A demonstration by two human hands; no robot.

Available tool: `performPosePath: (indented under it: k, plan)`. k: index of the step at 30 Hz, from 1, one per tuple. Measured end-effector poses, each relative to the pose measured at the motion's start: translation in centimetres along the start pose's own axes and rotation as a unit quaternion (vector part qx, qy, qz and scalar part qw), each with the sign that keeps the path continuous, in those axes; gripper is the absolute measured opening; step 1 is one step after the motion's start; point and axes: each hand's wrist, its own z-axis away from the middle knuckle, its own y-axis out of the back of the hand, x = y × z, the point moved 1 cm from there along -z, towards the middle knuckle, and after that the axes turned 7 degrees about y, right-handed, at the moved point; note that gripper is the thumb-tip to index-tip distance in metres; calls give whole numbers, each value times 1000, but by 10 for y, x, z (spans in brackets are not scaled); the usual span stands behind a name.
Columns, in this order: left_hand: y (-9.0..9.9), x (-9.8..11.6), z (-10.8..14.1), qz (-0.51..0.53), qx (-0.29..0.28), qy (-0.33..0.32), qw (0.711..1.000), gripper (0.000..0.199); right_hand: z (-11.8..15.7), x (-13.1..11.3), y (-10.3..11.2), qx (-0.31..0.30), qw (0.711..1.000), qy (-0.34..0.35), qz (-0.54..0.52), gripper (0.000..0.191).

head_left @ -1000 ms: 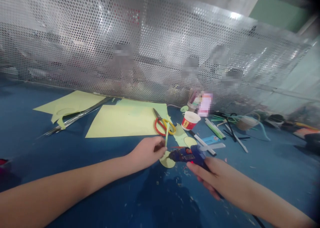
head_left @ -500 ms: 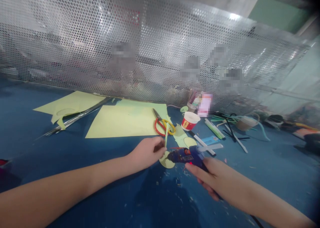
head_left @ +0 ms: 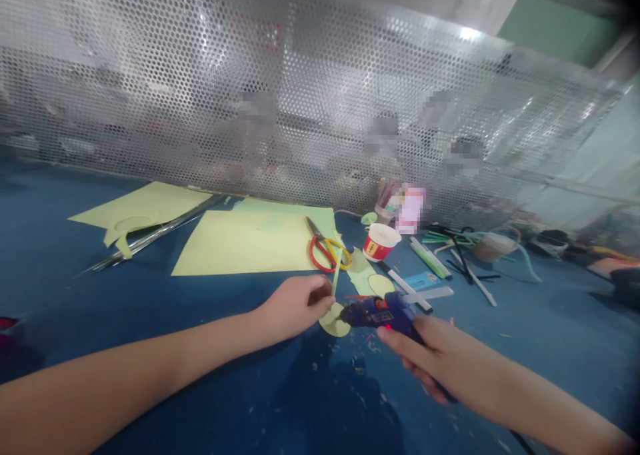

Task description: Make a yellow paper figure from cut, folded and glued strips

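Note:
In my right hand (head_left: pixel 430 355) is a blue hot glue gun (head_left: pixel 395 314), gripped by its handle, with a red light lit and a translucent glue stick (head_left: pixel 435 295) poking out of its back. Its dark nozzle is at the right part of a pale yellow-green paper disc (head_left: pixel 334 325) on the table; whether it touches, I cannot tell. My left hand (head_left: pixel 300 308) is closed in a pinch on a thin pale green strip (head_left: pixel 337 275), which stands up from the fingertips beside the disc. Scissors (head_left: pixel 323 255) with red and yellow handles lie behind the strip.
Pale yellow sheets (head_left: pixel 250 245) cover part of the blue table (head_left: pixel 200 375). A red and white paper cup (head_left: pixel 381 242) stands beyond the glue gun, with markers (head_left: pixel 430 258) to its right. A perforated metal screen (head_left: pixel 320 95) rises at the back.
The glue gun and my right hand have shifted slightly to the right. My left hand has barely moved and still pinches the strip.

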Motion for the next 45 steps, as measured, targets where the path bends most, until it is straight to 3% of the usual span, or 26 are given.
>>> performPosePath:
  k: [7, 17, 26, 35, 45]
  plan:
    - [2, 1, -1, 26, -11, 5, 1000, 18, 2, -1, 2, 9, 992, -35, -123, 42]
    - [0, 1, -3, 32, 0, -12, 999, 19, 19, 27, 11, 36, 921, -17, -387, 43]
    - [-3, 4, -5, 43, -8, -29, 999, 19, 9, 39, -6, 3, 923, -13, -384, 40]
    - [-3, 0, -9, 91, -11, -3, 996, 24, 0, 48, -3, 36, 863, -55, -501, 40]
    - [-4, 6, -8, 28, -21, -19, 999, 19, 1, 52, 0, 39, 861, -53, -505, 41]
